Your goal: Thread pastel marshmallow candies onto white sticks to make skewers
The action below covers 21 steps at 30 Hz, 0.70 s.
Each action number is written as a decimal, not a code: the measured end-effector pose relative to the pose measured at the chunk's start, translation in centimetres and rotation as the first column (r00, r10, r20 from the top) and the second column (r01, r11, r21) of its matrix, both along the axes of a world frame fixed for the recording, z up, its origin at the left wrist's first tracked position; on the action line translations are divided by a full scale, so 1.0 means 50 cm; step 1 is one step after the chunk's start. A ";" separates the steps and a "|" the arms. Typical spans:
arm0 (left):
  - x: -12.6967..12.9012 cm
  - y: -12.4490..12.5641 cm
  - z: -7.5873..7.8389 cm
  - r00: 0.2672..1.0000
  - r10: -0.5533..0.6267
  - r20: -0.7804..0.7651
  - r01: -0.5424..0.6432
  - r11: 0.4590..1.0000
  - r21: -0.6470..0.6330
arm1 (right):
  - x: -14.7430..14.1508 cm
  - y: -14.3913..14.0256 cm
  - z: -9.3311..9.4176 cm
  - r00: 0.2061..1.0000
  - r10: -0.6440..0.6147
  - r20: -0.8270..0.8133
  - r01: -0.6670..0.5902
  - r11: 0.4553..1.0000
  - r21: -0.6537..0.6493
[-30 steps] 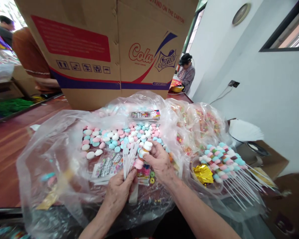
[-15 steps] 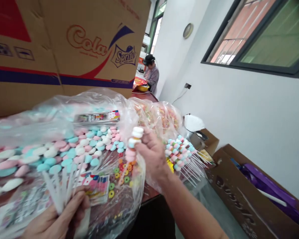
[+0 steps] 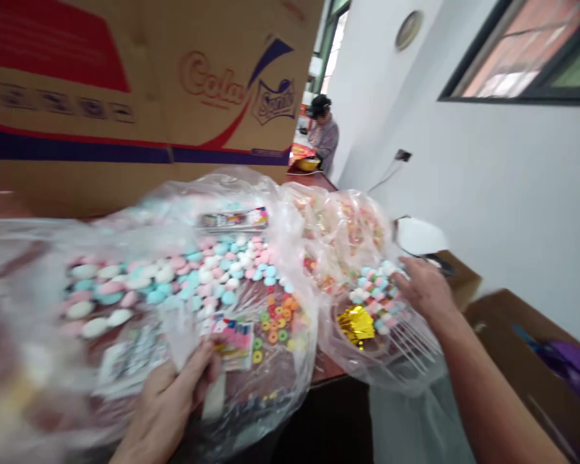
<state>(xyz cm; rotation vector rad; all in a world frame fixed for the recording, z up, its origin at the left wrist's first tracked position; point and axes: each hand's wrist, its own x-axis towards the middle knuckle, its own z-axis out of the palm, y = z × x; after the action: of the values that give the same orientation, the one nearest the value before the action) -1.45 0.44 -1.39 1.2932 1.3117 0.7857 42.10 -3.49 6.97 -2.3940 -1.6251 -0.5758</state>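
My left hand (image 3: 174, 393) is closed around a fan of thin white sticks (image 3: 178, 332), slightly blurred, above the clear plastic. Close by lie a colourful printed packet (image 3: 239, 341) and loose ring-shaped candies (image 3: 273, 322) in orange, green and yellow. Pink, blue and white marshmallows (image 3: 164, 274) spread out behind that hand. On the right, my right hand (image 3: 425, 290) reaches over the far end of a pile of marshmallow skewers (image 3: 374, 290), fingers stretched out and slightly apart at the pile's edge. No skewer shows clearly between them.
Gold twist ties (image 3: 356, 325) lie beside the skewers. Bulging clear bags of ring candy (image 3: 357, 222) stand behind them. A large cardboard box (image 3: 149, 129) rises at the back, and an open carton (image 3: 507, 341) stands at right. Another person (image 3: 323, 138) is farther off.
My right hand has moved right from the middle to the skewer pile; the marshmallow skewer it held no longer shows in it. The view has swung left. My left hand still grips the sticks.
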 end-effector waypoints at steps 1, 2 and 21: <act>0.004 -0.004 0.005 1.000 0.016 0.022 -0.016 1.000 -0.003 | -0.012 0.004 -0.007 0.999 0.041 0.028 -0.043 0.995 0.088; 0.009 -0.007 0.008 0.998 0.011 0.065 -0.010 1.000 -0.002 | -0.030 0.010 -0.010 0.995 0.101 0.025 -0.104 0.979 0.175; 0.017 -0.016 -0.016 0.909 0.251 0.332 -0.234 0.968 -0.092 | -0.520 0.258 -0.108 0.406 0.896 -0.180 -0.902 0.361 -0.237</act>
<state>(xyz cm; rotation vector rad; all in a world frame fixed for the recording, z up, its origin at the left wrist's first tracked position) -0.60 -0.37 -2.17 0.9106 1.2106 1.0924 16.11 9.41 1.55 -1.1551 -2.7719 -0.0545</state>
